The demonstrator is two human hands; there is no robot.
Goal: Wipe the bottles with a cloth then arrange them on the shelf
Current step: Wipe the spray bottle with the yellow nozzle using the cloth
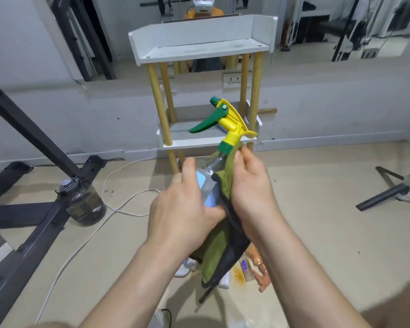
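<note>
A clear spray bottle with a yellow and green trigger head and a blue label is held up in front of the white shelf. My left hand grips the bottle's body from the left. My right hand holds a green cloth with a dark edge against the bottle's right side, near the neck. The cloth hangs down below both hands. Several more bottles lie on the floor under my hands, partly hidden by the cloth.
The shelf has wooden legs and a lower tier, standing against a mirrored wall. A dark jug sits on the floor at left beside a black metal frame. A white cable runs across the floor. A tripod leg lies at right.
</note>
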